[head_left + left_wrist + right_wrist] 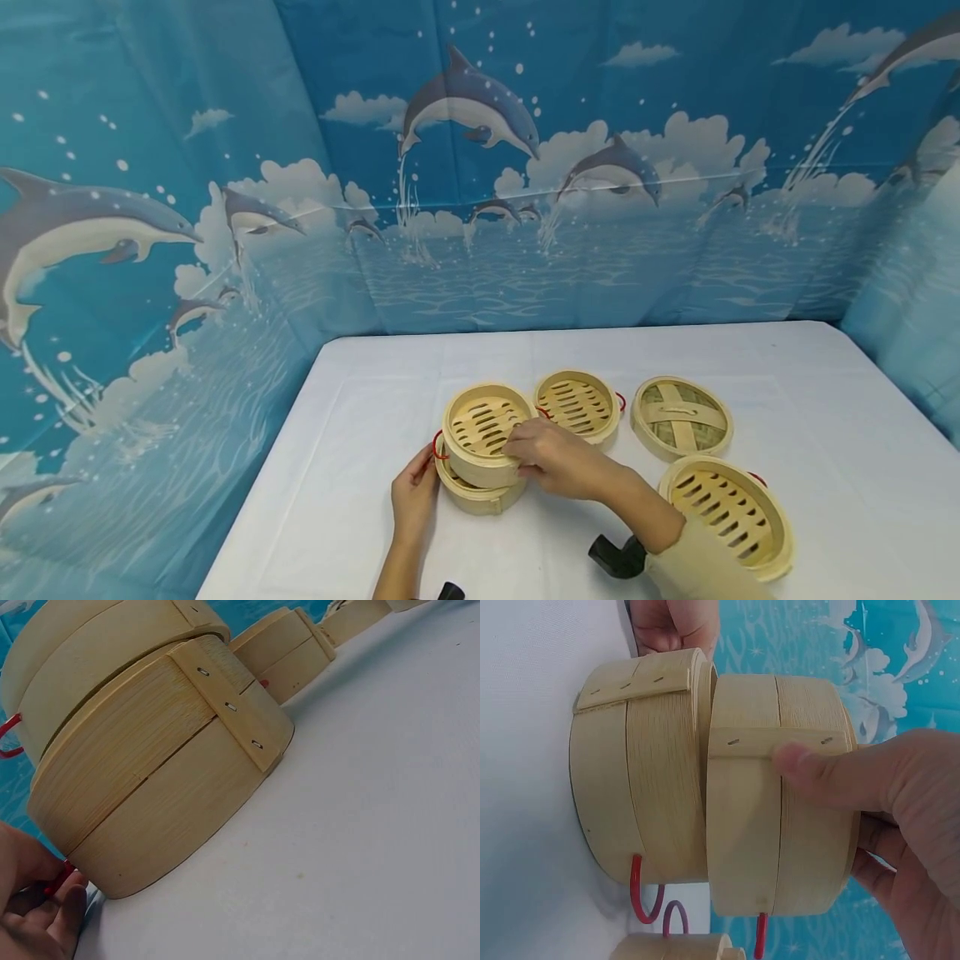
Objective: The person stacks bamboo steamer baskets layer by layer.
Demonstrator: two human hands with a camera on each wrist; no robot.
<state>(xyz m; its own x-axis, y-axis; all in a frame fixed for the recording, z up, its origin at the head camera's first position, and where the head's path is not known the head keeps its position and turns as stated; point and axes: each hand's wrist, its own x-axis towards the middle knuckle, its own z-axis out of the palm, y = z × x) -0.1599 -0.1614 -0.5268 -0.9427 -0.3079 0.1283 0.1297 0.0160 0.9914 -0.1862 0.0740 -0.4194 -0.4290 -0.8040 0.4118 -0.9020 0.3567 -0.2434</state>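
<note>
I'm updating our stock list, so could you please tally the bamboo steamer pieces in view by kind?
Baskets: 4 (the upper basket in the right hand, the lower basket beneath it, the back basket and the front-right basket)
Woven-topped lid: 1
Total: 5

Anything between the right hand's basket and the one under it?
Nothing visible: right hand holds the upper basket over the lower basket, slightly offset; left hand pinches a red handle at the side, outside the gap.
</note>
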